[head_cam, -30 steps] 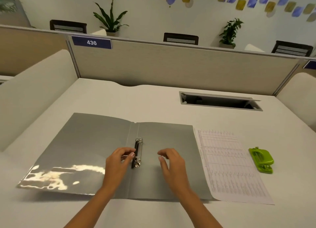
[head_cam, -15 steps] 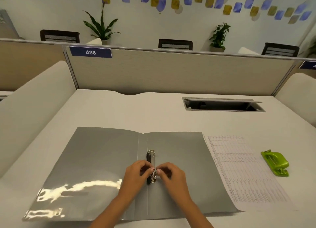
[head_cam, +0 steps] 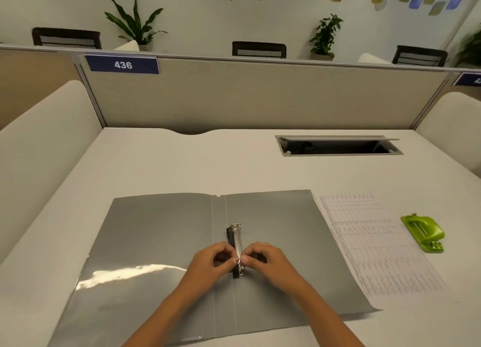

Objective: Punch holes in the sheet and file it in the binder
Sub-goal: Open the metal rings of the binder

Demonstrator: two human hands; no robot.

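A grey binder (head_cam: 156, 242) lies open and flat on the white desk. Its metal ring mechanism (head_cam: 235, 238) runs along the spine at the middle. My left hand (head_cam: 208, 264) and my right hand (head_cam: 268, 262) meet at the near ring, with the fingertips of both pinched on it from either side. To the right of the binder lies a printed sheet (head_cam: 372, 247) with a table on it, its left edge under the binder's right cover. A green hole punch (head_cam: 423, 232) sits further right, untouched.
A cable slot (head_cam: 338, 146) with a raised flap is cut into the desk at the back right. Beige partitions (head_cam: 260, 96) wall in the desk behind and at both sides.
Both hands came together from apart onto the near ring of the binder and stay pinched on it. The camera has shifted, so everything sits further right in view.
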